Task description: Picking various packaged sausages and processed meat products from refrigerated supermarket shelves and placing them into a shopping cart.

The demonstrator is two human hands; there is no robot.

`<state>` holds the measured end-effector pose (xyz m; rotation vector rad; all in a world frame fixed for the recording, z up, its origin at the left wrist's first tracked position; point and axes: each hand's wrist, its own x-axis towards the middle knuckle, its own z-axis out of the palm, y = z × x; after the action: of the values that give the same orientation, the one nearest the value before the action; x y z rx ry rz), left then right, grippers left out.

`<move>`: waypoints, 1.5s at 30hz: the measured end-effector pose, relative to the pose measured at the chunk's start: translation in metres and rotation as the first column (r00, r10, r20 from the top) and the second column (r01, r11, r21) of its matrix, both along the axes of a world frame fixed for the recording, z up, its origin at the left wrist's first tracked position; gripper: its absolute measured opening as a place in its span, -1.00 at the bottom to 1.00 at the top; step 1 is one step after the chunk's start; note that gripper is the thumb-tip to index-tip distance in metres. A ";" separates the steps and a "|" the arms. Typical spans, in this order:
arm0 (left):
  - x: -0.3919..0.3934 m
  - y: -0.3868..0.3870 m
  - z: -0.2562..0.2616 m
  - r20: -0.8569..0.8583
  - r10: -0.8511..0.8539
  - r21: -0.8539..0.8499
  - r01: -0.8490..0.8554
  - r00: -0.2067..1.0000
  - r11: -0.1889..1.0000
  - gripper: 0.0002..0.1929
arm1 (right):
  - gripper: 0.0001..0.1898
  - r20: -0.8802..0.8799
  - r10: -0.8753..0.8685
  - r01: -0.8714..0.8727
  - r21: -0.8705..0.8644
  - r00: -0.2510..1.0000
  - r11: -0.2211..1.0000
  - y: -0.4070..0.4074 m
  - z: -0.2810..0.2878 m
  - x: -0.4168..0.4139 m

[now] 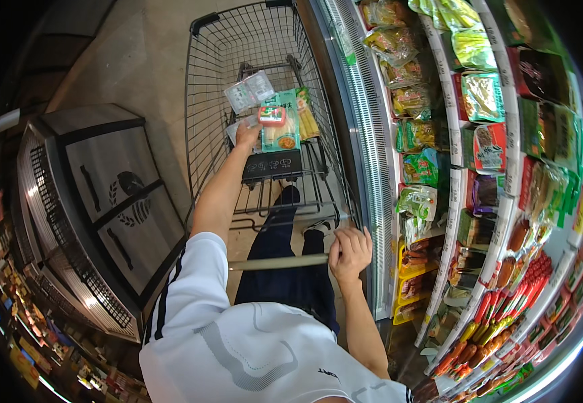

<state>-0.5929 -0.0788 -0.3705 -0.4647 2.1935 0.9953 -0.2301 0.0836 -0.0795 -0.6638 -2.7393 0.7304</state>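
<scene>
My left hand reaches down into a black wire shopping cart, at the left edge of a small red package with a printed label. Whether its fingers grip that package is unclear. The red package lies over a green and clear food pouch. Beside the pouch is a yellow and green packet; clear plastic packs lie towards the cart's far left. My right hand is closed around the right end of the cart's handle bar.
A refrigerated shelf case with bagged foods and sausages runs close along the cart's right side. On the left stands a dark cabinet with wire baskets. My feet are on the floor beneath the cart.
</scene>
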 end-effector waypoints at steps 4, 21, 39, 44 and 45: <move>0.011 0.062 -0.012 -0.182 -0.570 -0.228 0.530 0.801 0.817 -0.01 | -0.82 0.104 -0.064 0.058 0.061 0.992 0.996 0.008 -0.008 0.012; 0.006 0.032 -0.009 -0.147 -0.728 0.210 0.740 0.670 0.639 -0.27 | -0.91 0.035 -0.032 0.033 -0.017 0.999 0.999 0.010 -0.007 0.014; 0.201 0.136 0.384 -0.623 -0.760 0.207 0.976 0.187 0.070 -0.29 | -0.27 -0.175 -0.127 0.042 -0.421 0.976 0.906 0.082 0.079 0.062; 0.307 0.193 0.454 -0.854 -0.482 -0.069 0.961 -0.197 -0.269 -0.27 | -0.22 -0.056 -0.056 0.011 -0.601 0.997 0.799 0.131 0.158 0.156; 0.326 0.202 0.461 -0.869 -0.438 -0.098 0.948 -0.229 -0.301 -0.27 | -0.23 -0.028 -0.046 0.019 -0.619 0.999 0.785 0.137 0.175 0.178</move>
<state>-0.2665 0.1236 0.0906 2.1160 1.3899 0.9075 -0.0522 0.2206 0.0960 -0.7948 -2.4097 1.6490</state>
